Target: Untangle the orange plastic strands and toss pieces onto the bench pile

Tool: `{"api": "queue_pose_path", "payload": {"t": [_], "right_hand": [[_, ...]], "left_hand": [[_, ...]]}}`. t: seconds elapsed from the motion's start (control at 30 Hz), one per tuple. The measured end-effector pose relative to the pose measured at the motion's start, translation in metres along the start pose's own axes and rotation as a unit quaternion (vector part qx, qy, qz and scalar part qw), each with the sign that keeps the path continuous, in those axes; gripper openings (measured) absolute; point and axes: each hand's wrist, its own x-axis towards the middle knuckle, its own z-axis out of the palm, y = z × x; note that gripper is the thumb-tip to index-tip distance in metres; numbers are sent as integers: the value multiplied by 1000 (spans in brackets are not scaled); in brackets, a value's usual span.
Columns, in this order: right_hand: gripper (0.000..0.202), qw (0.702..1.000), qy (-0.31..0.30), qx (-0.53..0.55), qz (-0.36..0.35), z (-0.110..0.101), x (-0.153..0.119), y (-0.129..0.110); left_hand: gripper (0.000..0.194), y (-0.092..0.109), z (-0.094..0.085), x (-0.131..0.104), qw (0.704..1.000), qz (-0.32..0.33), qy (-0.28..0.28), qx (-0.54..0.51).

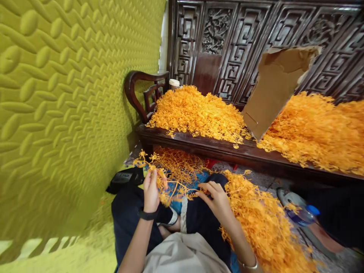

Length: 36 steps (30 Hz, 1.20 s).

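Observation:
My left hand (151, 189), with a black band on its wrist, is closed on an orange plastic flower sprig (153, 167) in front of my lap. Thin orange stems run from it to the right. At their right end, my right hand (214, 197) pinches the stem end (196, 190) between thumb and fingers. Under and behind the hands lies a tangle of bare orange stems (182, 161) on blue material. Beside my right arm a large heap of orange sprigs (258, 212) spreads over the floor.
A dark carved wooden bench (182, 141) holds two piles of small orange pieces (199, 113), parted by an upright cardboard sheet (275, 87). A yellow-green padded surface (71, 113) rises on the left. At the right are a blue-capped bottle (303, 215) and another person's leg (325, 237).

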Motion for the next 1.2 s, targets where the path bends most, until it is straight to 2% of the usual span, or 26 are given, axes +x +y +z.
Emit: {"api": "queue_pose_path", "payload": {"t": [0.17,0.3,0.53,0.63,0.7,0.77,0.83,0.93,1.03,1.13,1.2], "right_hand": [[16,993,114,22,4,6,5,5],[23,987,154,-5,-45,5,10,20],[23,975,207,-63,-56,5,31,40],[24,961,251,-101,-52,9,44,42],[21,953,270,-119,-64,11,52,43],[19,956,249,-118,-102,12,57,45],[22,965,198,-103,-139,12,57,47],[26,970,132,-105,-173,14,47,56],[29,969,103,-126,-185,15,30,73],[27,973,92,-153,-144,12,15,95],[31,974,95,-177,-103,10,8,110]], "left_hand": [[34,-1,-3,-8,999,1,34,0],[37,1,1,-20,999,-11,36,13],[30,-6,3,-47,996,-15,-17,85],[26,-12,2,-48,992,-1,-46,118],[26,-12,1,-45,983,4,-88,158],[26,-6,-3,-39,972,-14,-133,194],[24,3,-11,-32,967,-48,-141,205],[25,18,-34,-18,973,-68,-71,211],[30,29,-62,-5,977,-50,-5,207],[32,36,-80,1,980,-39,36,191],[32,37,-85,1,980,-39,35,194]]}}
